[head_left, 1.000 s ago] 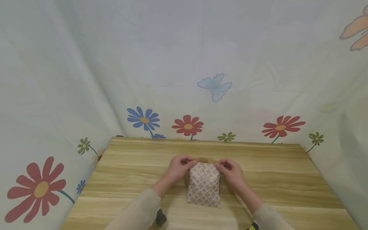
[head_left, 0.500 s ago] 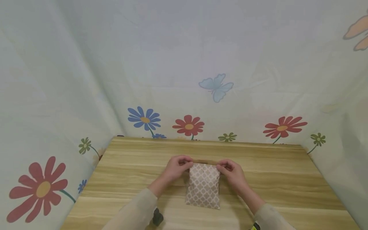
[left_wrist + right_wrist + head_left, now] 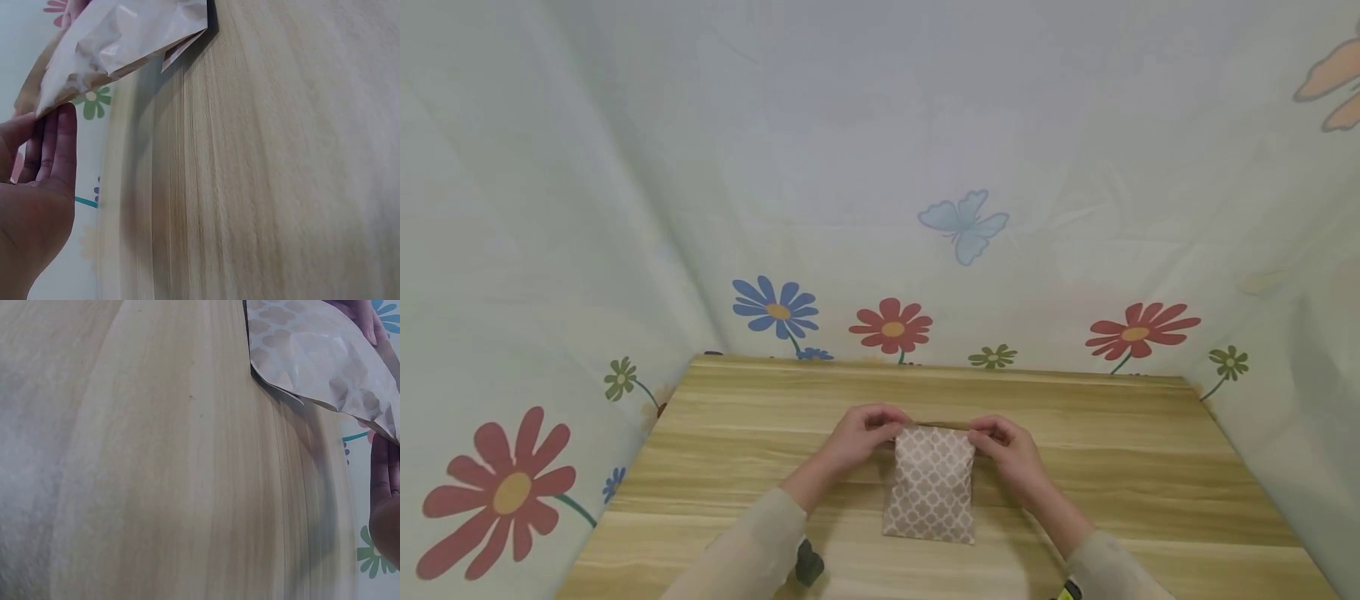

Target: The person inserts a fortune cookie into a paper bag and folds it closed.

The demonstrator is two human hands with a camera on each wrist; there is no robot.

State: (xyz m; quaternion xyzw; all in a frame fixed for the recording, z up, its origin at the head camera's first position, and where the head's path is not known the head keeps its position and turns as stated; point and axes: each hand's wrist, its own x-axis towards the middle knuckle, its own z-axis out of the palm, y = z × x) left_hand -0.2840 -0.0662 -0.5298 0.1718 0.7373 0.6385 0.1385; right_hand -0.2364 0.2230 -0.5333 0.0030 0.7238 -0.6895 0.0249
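Observation:
A paper bag (image 3: 933, 487) with a beige and white lattice print stands between the two hands. Its lower end meets the table, and its top edge is held up. My left hand (image 3: 859, 437) pinches the top left corner between thumb and fingers. On the other side my right hand (image 3: 1011, 450) pinches the top right corner. Along the top, a narrow brown strip shows behind the printed face. In the left wrist view the left fingers (image 3: 62, 140) lie under the paper's edge. The right wrist view catches only part of the right hand (image 3: 384, 506) at the bag's corner.
The wood-grain table (image 3: 737, 400) extends around the bag on every side. Behind it hangs a pale cloth (image 3: 850, 167) printed with flowers and butterflies. A dark object (image 3: 808, 563) shows beside the left sleeve, and a black and yellow one (image 3: 1067, 592) beside the right sleeve.
The brown strip above the printed face has become narrower. My left hand has shifted slightly left, while both hands keep hold of the bag's top corners.

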